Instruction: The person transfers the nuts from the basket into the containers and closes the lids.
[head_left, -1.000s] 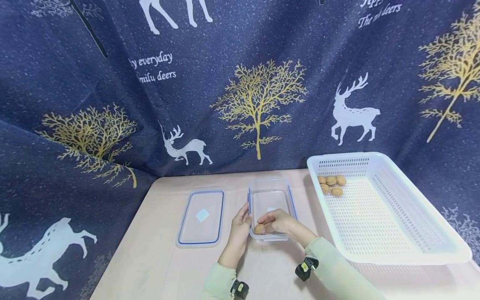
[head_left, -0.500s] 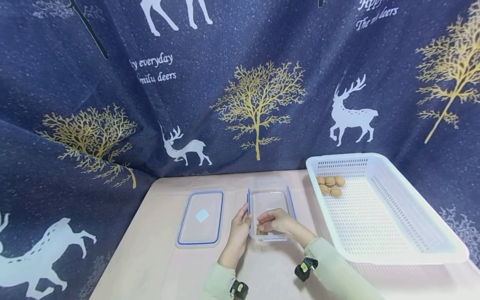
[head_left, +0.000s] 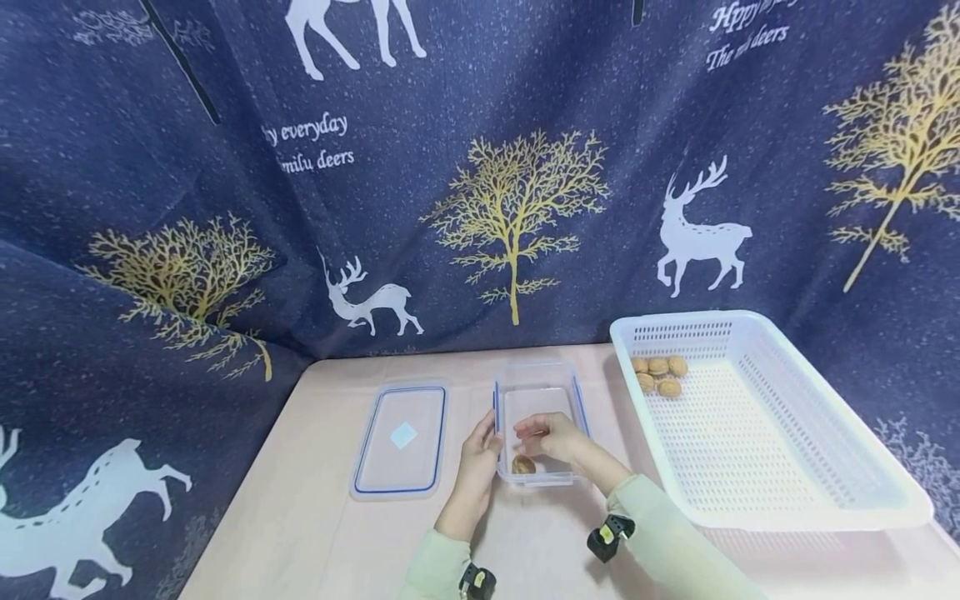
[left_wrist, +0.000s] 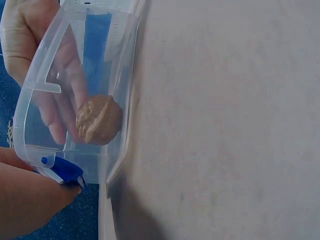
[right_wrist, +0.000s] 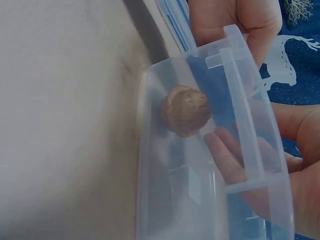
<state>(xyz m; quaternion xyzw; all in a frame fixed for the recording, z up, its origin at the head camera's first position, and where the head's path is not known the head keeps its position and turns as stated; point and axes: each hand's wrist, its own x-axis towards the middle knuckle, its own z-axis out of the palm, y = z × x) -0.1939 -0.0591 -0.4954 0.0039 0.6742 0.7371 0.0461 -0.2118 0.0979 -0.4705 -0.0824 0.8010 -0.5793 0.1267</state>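
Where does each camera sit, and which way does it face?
Head: worn on the head, facing forward and down over a clear plastic, blue-edged rectangular container; left hand, right hand and pale green sleeves show.
Left wrist: worn there, facing the container's near end; both hands show.
Right wrist: worn there, facing the same end; both hands show.
Shared: both wrist views show one round brown walnut inside the container.

Walnut (head_left: 523,465) brown; container (head_left: 547,398) clear, blue-edged; basket (head_left: 742,442) white; backdrop (head_left: 480,92) navy, gold trees (head_left: 513,221), white deer (head_left: 703,242).
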